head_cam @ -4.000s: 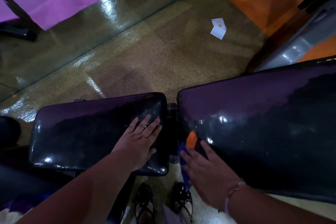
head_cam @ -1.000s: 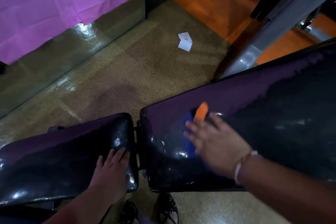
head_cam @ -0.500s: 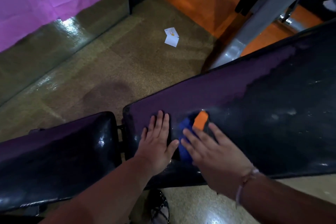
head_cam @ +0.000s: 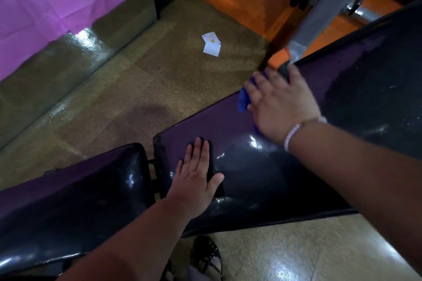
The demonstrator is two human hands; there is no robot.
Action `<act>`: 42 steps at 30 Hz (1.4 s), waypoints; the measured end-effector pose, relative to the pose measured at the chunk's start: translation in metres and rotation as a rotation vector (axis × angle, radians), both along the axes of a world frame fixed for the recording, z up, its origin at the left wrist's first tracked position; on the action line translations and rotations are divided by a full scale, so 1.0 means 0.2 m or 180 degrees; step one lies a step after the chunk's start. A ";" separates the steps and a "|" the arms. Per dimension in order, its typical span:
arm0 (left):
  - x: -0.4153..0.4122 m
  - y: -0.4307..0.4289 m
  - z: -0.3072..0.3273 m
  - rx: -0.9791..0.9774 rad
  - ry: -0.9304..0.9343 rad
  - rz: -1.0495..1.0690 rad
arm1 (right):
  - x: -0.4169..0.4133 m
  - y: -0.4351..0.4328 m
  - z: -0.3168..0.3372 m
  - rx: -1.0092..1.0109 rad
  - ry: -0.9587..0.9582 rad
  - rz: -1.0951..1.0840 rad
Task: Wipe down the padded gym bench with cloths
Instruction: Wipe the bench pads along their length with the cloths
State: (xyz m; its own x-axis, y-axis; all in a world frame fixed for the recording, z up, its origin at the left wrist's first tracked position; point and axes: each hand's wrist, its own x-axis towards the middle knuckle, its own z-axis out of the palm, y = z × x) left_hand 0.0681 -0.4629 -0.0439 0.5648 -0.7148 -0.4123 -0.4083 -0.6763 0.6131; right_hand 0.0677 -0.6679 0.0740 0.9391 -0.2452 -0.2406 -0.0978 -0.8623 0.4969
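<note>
Head view: the right hand [head_cam: 282, 107] lies flat, fingers [head_cam: 258, 85] spread, pressing a blue cloth [head_cam: 243, 100] against the far edge of the long, glossy black padded backrest [head_cam: 354, 102]; the open palm appears chosen to spread pressure over the cloth, not to grip it. The left hand [head_cam: 195, 178] rests flat and empty, fingers together, on the near end of the same surface, probably as a brace while the body leans. A second cloth cannot be made out. The backrest slopes up to the right; the shorter black seat pad [head_cam: 75, 196] sits just beside it, apart by a narrow gap. The vinyl shows wet sheen near the hands and pale specks further right.
</note>
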 end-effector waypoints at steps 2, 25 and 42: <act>0.01 0.00 0.00 0.0001 0.0016 -0.0015 | -0.14 0.14 -0.10 0.0087 0.0138 0.0444; 0.02 0.01 -0.01 0.0049 0.0030 -0.0082 | -0.12 0.26 -0.16 0.0472 0.0144 -0.0115; 0.02 0.00 0.00 0.0091 -0.0011 -0.0121 | -0.09 -0.45 0.29 -0.0400 -0.1079 -0.1353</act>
